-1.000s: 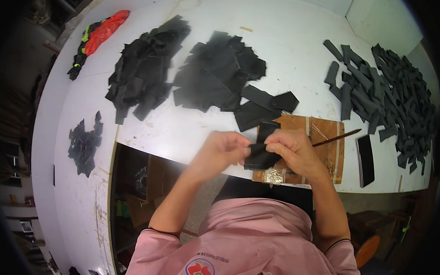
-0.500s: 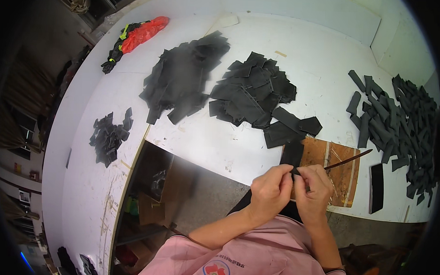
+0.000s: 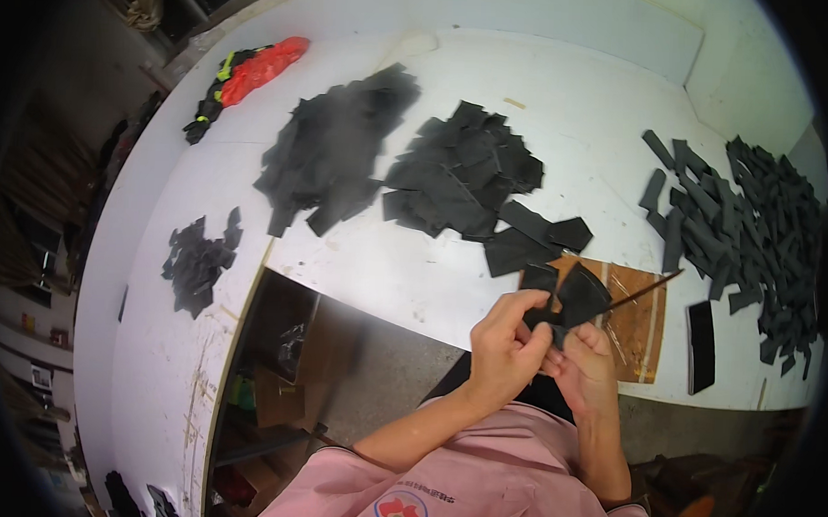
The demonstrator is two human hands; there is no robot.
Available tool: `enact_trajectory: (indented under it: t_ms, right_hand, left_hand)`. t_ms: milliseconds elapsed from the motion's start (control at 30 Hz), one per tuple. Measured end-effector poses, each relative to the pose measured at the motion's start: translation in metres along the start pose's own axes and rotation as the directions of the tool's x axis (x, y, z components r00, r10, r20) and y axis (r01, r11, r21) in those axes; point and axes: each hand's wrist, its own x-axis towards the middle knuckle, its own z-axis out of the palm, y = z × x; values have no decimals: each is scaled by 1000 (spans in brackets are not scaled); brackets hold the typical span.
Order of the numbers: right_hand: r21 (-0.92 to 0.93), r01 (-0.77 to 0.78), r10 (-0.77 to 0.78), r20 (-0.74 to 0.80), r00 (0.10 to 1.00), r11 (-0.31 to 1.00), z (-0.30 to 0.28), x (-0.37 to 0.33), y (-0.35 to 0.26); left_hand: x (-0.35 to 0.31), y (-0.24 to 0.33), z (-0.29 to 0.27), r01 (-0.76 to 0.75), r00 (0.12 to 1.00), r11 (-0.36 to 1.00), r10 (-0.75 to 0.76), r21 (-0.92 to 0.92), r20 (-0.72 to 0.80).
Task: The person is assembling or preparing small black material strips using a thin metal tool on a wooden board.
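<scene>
My left hand [image 3: 509,347] and my right hand [image 3: 585,367] meet at the table's front edge, both closed in a pinch on a black fabric piece [image 3: 582,295]. The piece stands up beyond my fingers, its upper part fanned out over a brown board [image 3: 646,344]. My fingertips hide its lower part. A thin dark stick [image 3: 645,289] slants up to the right beside the fabric; whether it touches my right hand I cannot tell. Another flat black piece [image 3: 539,276] lies at the board's left side, behind my left hand.
Two large heaps of flat black pieces, a left heap [image 3: 331,151] and a middle heap [image 3: 467,174], cover the table's centre. Narrow folded black pieces [image 3: 748,225] fill the right side. A phone-like slab [image 3: 701,348], a small black pile [image 3: 199,265] and a red plastic bag [image 3: 264,69] also lie there.
The black fabric between my hands has opened out upward; before, only a small bit showed at my fingertips. My right hand has dropped slightly, and the whole view has shifted a little.
</scene>
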Motion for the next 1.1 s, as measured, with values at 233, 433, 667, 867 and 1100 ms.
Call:
enact_trajectory:
  t_ms: [233,433,667,867,1100]
  right_hand:
    - [-238,134,-135,13,991,962,-17,1,-8]
    - [-313,370,-339,150,929,875,-8,-19,-25]
    - [-769,573,-627,303,717,283,15,-21,-60]
    - [-821,561,-556,418,719,108,35,-26,-90]
    - [-748,405,-416,189,890,527,39,-13,-123]
  left_hand:
    - [3,-7,-9,435,865,761,-205,-481,458]
    - [-1,23,-10,468,759,767,-94,-440,644]
    - [-9,24,33,-124,984,977,144,-171,105]
    - [10,38,41,-407,913,913,407,-3,-19]
    - [54,69,37,763,617,131,146,-633,773]
